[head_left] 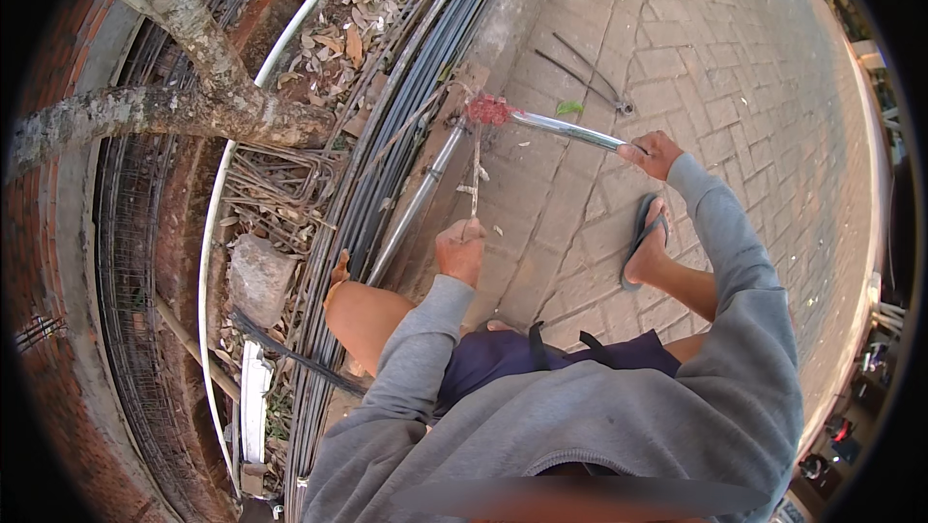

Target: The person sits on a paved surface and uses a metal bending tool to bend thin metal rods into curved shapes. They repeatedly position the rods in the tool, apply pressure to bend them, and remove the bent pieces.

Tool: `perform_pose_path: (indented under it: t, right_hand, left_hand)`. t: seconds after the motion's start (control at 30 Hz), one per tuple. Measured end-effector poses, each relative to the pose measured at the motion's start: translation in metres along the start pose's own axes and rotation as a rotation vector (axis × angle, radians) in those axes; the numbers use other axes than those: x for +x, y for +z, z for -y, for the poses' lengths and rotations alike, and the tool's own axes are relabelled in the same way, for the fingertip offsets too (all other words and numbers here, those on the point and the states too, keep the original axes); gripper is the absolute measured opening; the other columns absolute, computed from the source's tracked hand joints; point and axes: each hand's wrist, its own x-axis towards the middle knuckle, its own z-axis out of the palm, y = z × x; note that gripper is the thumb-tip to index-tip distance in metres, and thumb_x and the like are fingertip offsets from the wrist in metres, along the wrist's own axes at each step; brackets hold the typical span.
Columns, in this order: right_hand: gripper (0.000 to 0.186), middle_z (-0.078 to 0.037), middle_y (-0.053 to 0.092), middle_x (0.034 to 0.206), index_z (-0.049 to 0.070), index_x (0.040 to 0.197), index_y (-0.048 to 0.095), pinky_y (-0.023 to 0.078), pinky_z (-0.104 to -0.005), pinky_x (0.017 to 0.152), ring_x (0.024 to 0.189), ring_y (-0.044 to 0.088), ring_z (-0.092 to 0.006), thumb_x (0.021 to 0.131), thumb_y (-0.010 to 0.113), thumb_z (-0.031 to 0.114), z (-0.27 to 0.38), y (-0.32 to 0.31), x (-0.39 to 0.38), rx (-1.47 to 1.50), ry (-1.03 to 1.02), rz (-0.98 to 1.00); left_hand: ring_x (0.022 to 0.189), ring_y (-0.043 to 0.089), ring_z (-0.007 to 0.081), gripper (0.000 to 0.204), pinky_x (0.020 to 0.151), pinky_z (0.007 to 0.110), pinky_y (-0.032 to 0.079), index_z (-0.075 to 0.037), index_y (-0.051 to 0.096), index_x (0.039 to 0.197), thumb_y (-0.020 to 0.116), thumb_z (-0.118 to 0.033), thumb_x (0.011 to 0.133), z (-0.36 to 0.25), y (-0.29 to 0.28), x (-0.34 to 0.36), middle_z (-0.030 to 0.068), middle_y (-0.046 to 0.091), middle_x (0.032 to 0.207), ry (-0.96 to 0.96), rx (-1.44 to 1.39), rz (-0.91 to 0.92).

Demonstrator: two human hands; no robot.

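Observation:
My right hand [653,154] grips the outer end of a shiny steel tube handle [565,127], which runs to a red metal tool head [490,109]. A second silvery tube [417,199] slants down from near the head along the bundled bars. My left hand [459,252] is closed around a thin light-brown rod [475,180], held upward toward the red head; where the rod meets the head is too small to make out clearly.
Long bundled steel bars [425,49] line the left, beside bent rods [275,185], a stone [259,278] and a white pipe [219,194]. A tree branch [116,122] crosses there. Short dark bars [580,69] lie on brick paving [744,136]. My sandalled foot [648,238] is right.

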Motion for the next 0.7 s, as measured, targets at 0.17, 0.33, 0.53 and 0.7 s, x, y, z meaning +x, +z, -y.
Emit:
perform_pose_path:
  t: [0.17, 0.33, 0.53, 0.7]
  right_hand:
    - [0.094, -0.023, 0.066, 0.074, -0.006, 0.089, 0.074, 0.051, -0.0528, 0.07, 0.072, 0.066, -0.0355, 0.096, 0.05, 0.085, -0.01, 0.001, 0.005, 0.044, -0.029, 0.008]
    - [0.101, -0.017, 0.059, 0.064, -0.007, 0.08, 0.071, 0.046, -0.0525, 0.057, 0.06, 0.058, -0.0268, 0.09, 0.051, 0.092, -0.015, -0.017, 0.018, 0.03, -0.01, 0.063]
    - [0.092, -0.018, 0.062, 0.065, -0.003, 0.078, 0.07, 0.048, -0.052, 0.055, 0.061, 0.064, -0.0321, 0.09, 0.057, 0.088, -0.002, -0.007, -0.001, 0.036, -0.019, -0.07]
    - [0.086, -0.016, 0.066, 0.064, -0.002, 0.08, 0.072, 0.048, -0.0418, 0.044, 0.048, 0.061, -0.0251, 0.09, 0.062, 0.083, 0.01, -0.045, -0.011, 0.411, 0.042, 0.334]
  left_hand:
    - [0.071, 0.06, 0.0202, 0.028, 0.07, 0.038, 0.049, 0.001, 0.072, 0.083, 0.063, -0.017, 0.103, -0.007, -0.001, -0.003, 0.0104, 0.064, 0.072, 0.047, 0.005, 0.011]
    - [0.07, 0.058, 0.0185, 0.028, 0.069, 0.038, 0.049, 0.002, 0.071, 0.083, 0.063, -0.016, 0.103, -0.006, -0.001, -0.001, 0.0092, 0.063, 0.071, 0.014, -0.026, 0.037]
    - [0.069, 0.058, 0.0198, 0.028, 0.067, 0.039, 0.048, 0.001, 0.072, 0.084, 0.063, -0.017, 0.103, 0.004, -0.001, 0.002, 0.0101, 0.063, 0.071, 0.04, -0.039, 0.027]
    - [0.068, 0.064, 0.0332, 0.026, 0.068, 0.045, 0.051, 0.0, 0.072, 0.089, 0.062, -0.019, 0.104, -0.001, -0.003, 0.0, 0.0174, 0.068, 0.073, 0.211, 0.185, -0.032]
